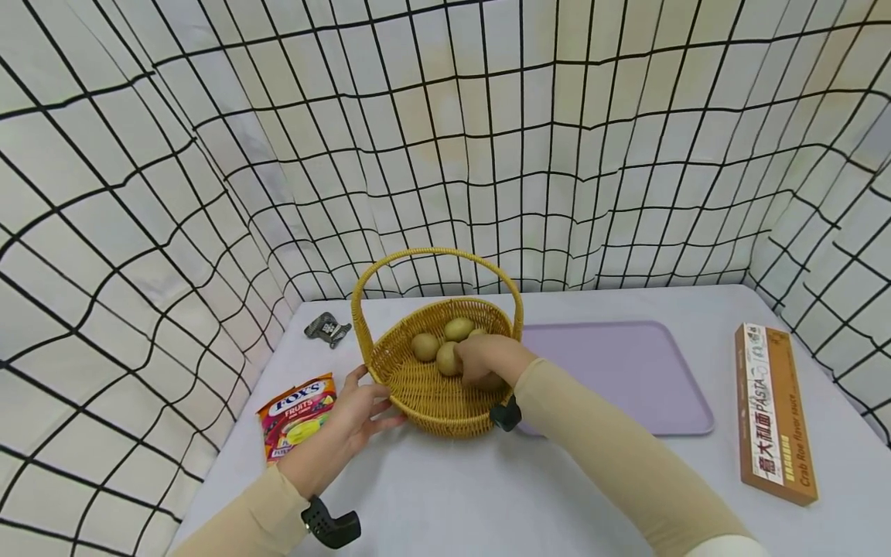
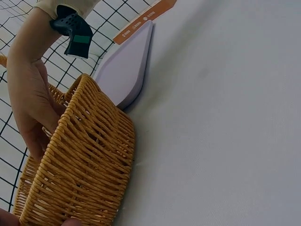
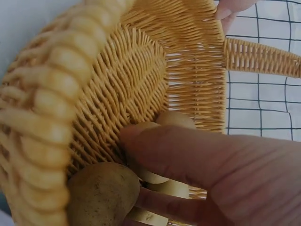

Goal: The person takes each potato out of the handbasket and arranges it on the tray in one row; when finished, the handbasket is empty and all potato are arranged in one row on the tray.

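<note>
White table (image 1: 480, 495) with wicker basket (image 1: 428, 393), lilac tray (image 1: 612, 379), pasta box (image 1: 776, 414), Fox's bag (image 1: 298, 410), dark object (image 1: 326, 328)

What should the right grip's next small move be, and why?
I'd probably firm the right grip on the potato between its fingers: they lie either side of it, though how firmly is unclear. Other potatoes sit close by, and the left grip touching the basket should help steady it.
</note>
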The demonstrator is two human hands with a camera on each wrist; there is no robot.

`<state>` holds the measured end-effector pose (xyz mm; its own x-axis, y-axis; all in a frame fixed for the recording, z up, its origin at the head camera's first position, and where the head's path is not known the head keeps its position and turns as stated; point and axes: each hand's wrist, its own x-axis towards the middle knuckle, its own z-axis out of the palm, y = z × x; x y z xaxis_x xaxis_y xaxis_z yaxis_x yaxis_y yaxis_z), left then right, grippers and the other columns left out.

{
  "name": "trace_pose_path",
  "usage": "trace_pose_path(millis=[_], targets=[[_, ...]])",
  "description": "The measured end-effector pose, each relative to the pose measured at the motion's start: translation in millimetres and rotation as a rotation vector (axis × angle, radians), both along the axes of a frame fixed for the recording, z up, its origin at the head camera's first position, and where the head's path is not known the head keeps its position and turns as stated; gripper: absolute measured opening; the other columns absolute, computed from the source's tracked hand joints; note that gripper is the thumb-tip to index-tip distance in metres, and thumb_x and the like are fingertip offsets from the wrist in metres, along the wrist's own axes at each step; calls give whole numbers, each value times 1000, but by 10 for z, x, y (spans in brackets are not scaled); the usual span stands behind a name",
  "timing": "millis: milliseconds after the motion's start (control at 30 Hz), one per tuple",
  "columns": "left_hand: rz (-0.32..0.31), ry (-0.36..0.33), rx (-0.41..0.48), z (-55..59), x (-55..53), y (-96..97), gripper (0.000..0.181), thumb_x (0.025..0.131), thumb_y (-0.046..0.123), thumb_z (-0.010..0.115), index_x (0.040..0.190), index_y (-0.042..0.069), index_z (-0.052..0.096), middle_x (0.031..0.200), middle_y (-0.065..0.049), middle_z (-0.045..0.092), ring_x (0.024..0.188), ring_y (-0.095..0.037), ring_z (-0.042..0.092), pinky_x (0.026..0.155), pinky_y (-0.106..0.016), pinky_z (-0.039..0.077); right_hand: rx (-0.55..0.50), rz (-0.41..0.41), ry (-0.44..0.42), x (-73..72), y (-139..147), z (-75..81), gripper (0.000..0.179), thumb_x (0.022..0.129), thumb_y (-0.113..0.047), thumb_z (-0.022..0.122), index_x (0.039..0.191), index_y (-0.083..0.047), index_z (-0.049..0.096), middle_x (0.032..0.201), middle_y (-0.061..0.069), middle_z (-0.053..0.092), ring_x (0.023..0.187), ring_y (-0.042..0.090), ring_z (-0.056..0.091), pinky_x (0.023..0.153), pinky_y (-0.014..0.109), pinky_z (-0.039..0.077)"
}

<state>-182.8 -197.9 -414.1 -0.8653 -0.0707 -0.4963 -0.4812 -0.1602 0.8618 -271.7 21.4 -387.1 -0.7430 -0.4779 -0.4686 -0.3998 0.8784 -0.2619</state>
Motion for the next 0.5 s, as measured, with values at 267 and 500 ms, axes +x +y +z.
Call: trace_pose_path(millis=[267, 500], targets=[[8, 4, 5, -9, -8, -1, 84, 101, 1, 46, 167, 18, -4, 163, -29, 24, 143, -47, 42, 105, -59, 53, 67, -7, -30, -30, -31, 16, 21, 92, -10, 72, 110, -19, 67, 115, 1, 61, 101, 19, 52, 84, 31, 50], [13, 3, -6, 11, 5, 8, 85, 101, 1, 47, 167, 18, -3, 163, -29, 24, 142, -47, 43, 101, -57, 57, 106, -8, -19, -5, -26, -17, 16, 92, -3, 69, 97, -17, 67, 113, 5, 59, 95, 21, 54, 69, 28, 46]])
